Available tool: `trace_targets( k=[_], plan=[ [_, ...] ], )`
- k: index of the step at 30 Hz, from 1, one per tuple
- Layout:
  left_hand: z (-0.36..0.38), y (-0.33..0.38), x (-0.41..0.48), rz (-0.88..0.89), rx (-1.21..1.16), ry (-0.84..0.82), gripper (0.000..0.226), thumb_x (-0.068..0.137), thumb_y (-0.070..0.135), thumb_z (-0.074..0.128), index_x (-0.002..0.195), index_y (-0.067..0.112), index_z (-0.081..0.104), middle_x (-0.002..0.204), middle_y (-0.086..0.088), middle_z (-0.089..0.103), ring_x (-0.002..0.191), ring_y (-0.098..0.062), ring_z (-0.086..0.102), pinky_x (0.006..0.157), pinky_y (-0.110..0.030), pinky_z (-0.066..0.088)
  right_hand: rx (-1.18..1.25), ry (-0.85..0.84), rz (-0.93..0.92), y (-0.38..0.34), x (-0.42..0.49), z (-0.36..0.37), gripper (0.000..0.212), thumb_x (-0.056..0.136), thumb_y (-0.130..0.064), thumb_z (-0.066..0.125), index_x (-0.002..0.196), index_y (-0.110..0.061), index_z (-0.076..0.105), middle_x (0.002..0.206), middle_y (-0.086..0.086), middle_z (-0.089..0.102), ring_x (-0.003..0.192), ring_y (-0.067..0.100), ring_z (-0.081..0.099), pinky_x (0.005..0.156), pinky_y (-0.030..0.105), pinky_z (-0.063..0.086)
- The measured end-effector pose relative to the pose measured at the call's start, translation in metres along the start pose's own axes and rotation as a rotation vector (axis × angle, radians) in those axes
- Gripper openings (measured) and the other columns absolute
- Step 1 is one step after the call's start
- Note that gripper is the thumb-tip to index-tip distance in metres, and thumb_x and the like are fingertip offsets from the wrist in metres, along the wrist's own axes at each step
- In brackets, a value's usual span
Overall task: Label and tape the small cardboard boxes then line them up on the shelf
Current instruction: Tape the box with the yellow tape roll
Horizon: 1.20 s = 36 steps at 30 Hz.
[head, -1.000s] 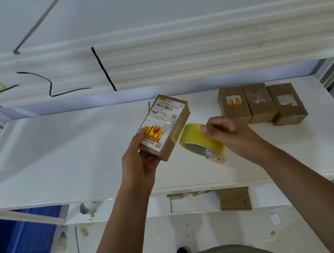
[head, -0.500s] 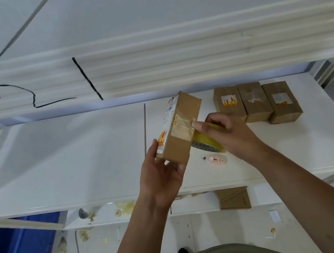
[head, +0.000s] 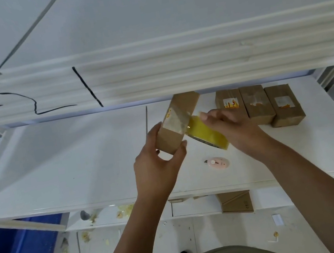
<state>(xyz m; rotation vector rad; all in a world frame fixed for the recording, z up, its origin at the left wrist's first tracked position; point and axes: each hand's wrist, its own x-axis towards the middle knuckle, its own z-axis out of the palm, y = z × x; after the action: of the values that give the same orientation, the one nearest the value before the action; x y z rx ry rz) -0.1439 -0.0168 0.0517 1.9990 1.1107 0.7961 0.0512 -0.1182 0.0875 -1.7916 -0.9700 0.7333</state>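
White shelf [head: 57,168]: smooth deck, upper tier overhanging close. Three boxes [head: 257,108] lined up back right. Fourth cardboard box [head: 170,139] held above the deck, left hand [head: 158,170] clamped round its lower end. Likely light and stiff; grip clear of the tape band. Right hand [head: 235,127] grips yellow tape roll [head: 207,134] against it. Pink cutter [head: 217,162] lies near.

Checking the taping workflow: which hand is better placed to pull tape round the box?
Likely the right hand: it grips the yellow tape roll against the box, which the left hand holds.
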Motion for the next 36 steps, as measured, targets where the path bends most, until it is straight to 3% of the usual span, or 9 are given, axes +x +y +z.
trace_targets(
  k=[3, 6, 10, 14, 22, 27, 30, 32, 36],
  plan=[
    [-0.004, -0.003, 0.007, -0.11, -0.325, -0.005, 0.037, 0.077, 0.055, 0.077, 0.111, 0.041, 0.071, 0.096, 0.016, 0.077, 0.086, -0.006, 0.074, 0.07, -0.017, 0.059, 0.124, -0.091, -0.05, -0.001, -0.003, -0.012, 0.086, 0.075, -0.093, 0.057, 0.096, -0.009, 0.062, 0.085, 0.015, 0.065, 0.07, -0.002, 0.058, 0.071, 0.019, 0.046],
    [-0.002, -0.006, 0.006, -0.345, -0.686, -0.076, 0.039, 0.078, 0.045, 0.08, 0.11, 0.023, 0.076, 0.101, -0.01, 0.08, 0.092, -0.03, 0.08, 0.077, -0.041, 0.067, 0.307, -0.074, -0.152, -0.001, -0.001, -0.013, 0.077, 0.08, -0.076, 0.072, 0.076, 0.0, 0.055, 0.074, 0.016, 0.048, 0.077, 0.015, 0.052, 0.072, 0.032, 0.043],
    [-0.007, -0.006, 0.009, -0.585, -1.019, -0.093, 0.042, 0.085, 0.04, 0.076, 0.118, 0.014, 0.074, 0.112, -0.024, 0.078, 0.1, -0.049, 0.076, 0.082, -0.052, 0.065, -0.11, 0.116, -0.183, -0.002, 0.009, -0.017, 0.06, 0.092, -0.06, 0.069, 0.062, -0.011, 0.051, 0.059, 0.003, 0.036, 0.057, 0.009, 0.038, 0.059, 0.032, 0.028],
    [-0.007, -0.002, 0.007, -0.634, -1.207, -0.241, 0.056, 0.091, 0.044, 0.073, 0.137, 0.015, 0.059, 0.125, -0.027, 0.074, 0.11, -0.057, 0.071, 0.088, -0.055, 0.063, -0.165, 0.095, -0.026, 0.002, 0.009, -0.018, 0.064, 0.094, -0.057, 0.068, 0.076, 0.004, 0.064, 0.074, 0.027, 0.054, 0.061, 0.015, 0.05, 0.062, 0.032, 0.035],
    [-0.005, -0.01, -0.002, -0.594, -1.432, -0.401, 0.068, 0.093, 0.04, 0.076, 0.149, 0.011, 0.051, 0.14, -0.038, 0.06, 0.126, -0.062, 0.06, 0.098, -0.056, 0.058, -0.172, 0.083, -0.037, -0.001, 0.013, -0.014, 0.064, 0.093, -0.064, 0.066, 0.076, -0.003, 0.066, 0.077, 0.021, 0.059, 0.06, 0.008, 0.053, 0.064, 0.031, 0.039],
    [-0.002, -0.025, -0.008, -0.654, -1.434, -0.519, 0.073, 0.091, 0.047, 0.075, 0.152, 0.013, 0.052, 0.149, -0.03, 0.057, 0.137, -0.05, 0.057, 0.111, -0.055, 0.051, -0.174, 0.033, -0.005, 0.011, 0.017, -0.009, 0.073, 0.078, -0.082, 0.064, 0.077, -0.01, 0.071, 0.076, 0.013, 0.062, 0.058, 0.006, 0.056, 0.061, 0.025, 0.041],
    [-0.003, -0.041, 0.001, -0.654, -1.17, -0.389, 0.058, 0.086, 0.034, 0.072, 0.137, 0.007, 0.065, 0.144, -0.023, 0.063, 0.128, -0.035, 0.066, 0.108, -0.049, 0.052, -0.218, 0.01, 0.012, 0.024, 0.018, -0.001, 0.081, 0.072, -0.087, 0.062, 0.076, -0.006, 0.068, 0.077, 0.015, 0.06, 0.057, 0.002, 0.052, 0.058, 0.025, 0.039],
    [-0.01, -0.052, 0.008, -0.634, -1.029, -0.431, 0.053, 0.085, 0.024, 0.067, 0.132, 0.001, 0.068, 0.142, -0.026, 0.064, 0.127, -0.039, 0.066, 0.108, -0.048, 0.054, -0.234, -0.006, 0.014, 0.031, 0.019, 0.003, 0.08, 0.072, -0.089, 0.062, 0.076, -0.009, 0.068, 0.076, 0.012, 0.061, 0.057, 0.001, 0.054, 0.06, 0.026, 0.04],
    [-0.017, -0.061, 0.021, -0.635, -0.773, -0.587, 0.058, 0.092, 0.056, 0.069, 0.135, 0.018, 0.07, 0.133, -0.019, 0.071, 0.121, -0.041, 0.07, 0.104, -0.058, 0.057, -0.279, -0.068, 0.018, 0.032, 0.024, 0.009, 0.08, 0.063, -0.099, 0.058, 0.071, -0.021, 0.073, 0.071, 0.005, 0.064, 0.06, 0.001, 0.06, 0.062, 0.028, 0.043]
  ],
)
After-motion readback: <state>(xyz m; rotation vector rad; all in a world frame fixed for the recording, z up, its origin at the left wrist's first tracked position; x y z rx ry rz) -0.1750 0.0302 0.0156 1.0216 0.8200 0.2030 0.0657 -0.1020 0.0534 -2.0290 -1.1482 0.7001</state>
